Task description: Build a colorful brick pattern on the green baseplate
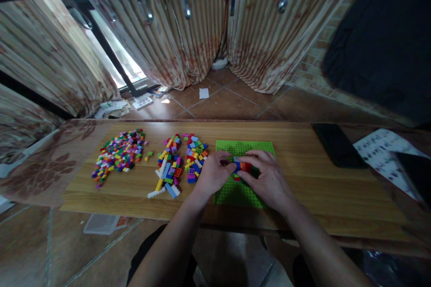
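Observation:
A green baseplate (245, 147) lies on the wooden board (303, 188) in front of me. Both my hands meet over its middle. My left hand (213, 175) and my right hand (266, 178) pinch a small cluster of bricks (242, 165), blue and red-orange, from either side, fingers curled round it. Whether the cluster sits on the plate or is held just above it I cannot tell. Left of the plate lies a pile of larger mixed bricks (178, 159), and further left a heap of tiny coloured bricks (117, 152).
A black phone (338, 145) lies on the board to the right, beside a printed sheet (384, 152). Striped curtains (188, 31) hang behind, over a tiled floor with scattered papers (114, 108). A clear plastic container (101, 223) sits on the floor below the board.

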A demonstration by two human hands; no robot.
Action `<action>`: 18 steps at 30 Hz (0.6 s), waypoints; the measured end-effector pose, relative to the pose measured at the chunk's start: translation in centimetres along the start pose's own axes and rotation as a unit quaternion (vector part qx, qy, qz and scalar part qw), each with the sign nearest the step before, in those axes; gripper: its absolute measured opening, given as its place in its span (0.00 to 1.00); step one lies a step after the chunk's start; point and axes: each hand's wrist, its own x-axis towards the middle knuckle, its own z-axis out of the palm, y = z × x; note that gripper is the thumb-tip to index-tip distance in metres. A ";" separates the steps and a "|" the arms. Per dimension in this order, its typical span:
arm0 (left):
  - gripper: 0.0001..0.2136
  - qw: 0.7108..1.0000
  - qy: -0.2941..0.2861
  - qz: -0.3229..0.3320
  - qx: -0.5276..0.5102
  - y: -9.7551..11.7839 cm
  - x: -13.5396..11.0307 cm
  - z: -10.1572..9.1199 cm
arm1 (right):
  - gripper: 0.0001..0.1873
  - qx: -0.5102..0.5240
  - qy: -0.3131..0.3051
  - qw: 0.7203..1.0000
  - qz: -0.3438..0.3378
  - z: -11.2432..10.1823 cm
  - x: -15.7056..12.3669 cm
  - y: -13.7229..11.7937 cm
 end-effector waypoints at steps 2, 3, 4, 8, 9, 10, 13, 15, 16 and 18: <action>0.13 1.000 0.005 0.002 0.005 0.1 0.0 0.0 | 0.11 -0.009 -0.001 1.000 -0.011 0.3 -0.2 0.1; 0.13 1.000 0.005 0.004 0.008 0.2 0.0 0.0 | 0.10 -0.012 0.000 1.000 -0.013 0.4 -0.2 0.2; 0.13 1.000 0.005 0.007 0.010 0.2 0.0 0.0 | 0.10 -0.014 0.001 1.000 -0.015 0.4 -0.3 0.2; 0.12 1.000 0.014 0.016 0.020 0.2 0.0 0.2 | 0.09 -0.004 -0.001 1.000 -0.017 0.5 -0.1 0.3; 0.11 0.999 0.016 0.020 0.021 0.2 -0.1 0.2 | 0.09 -0.001 -0.003 1.000 -0.018 0.5 -0.1 0.4; 0.11 0.999 0.016 0.024 0.024 0.2 -0.1 0.3 | 0.09 0.002 -0.005 1.000 -0.019 0.5 -0.1 0.3; 0.10 0.998 0.014 0.035 0.045 0.4 -0.4 0.4 | 0.08 0.010 -0.006 1.000 -0.023 0.6 0.0 0.3; 0.09 0.997 0.018 0.041 0.066 0.5 -0.7 0.4 | 0.08 0.018 -0.003 1.000 -0.022 0.7 0.0 0.3; 0.10 0.996 0.020 0.044 0.074 0.5 -0.8 0.5 | 0.09 0.025 0.000 1.000 -0.017 0.7 0.0 0.4; 0.10 0.995 0.017 0.050 0.080 0.3 -0.9 0.4 | 0.09 0.047 0.000 0.999 -0.001 0.7 0.1 0.5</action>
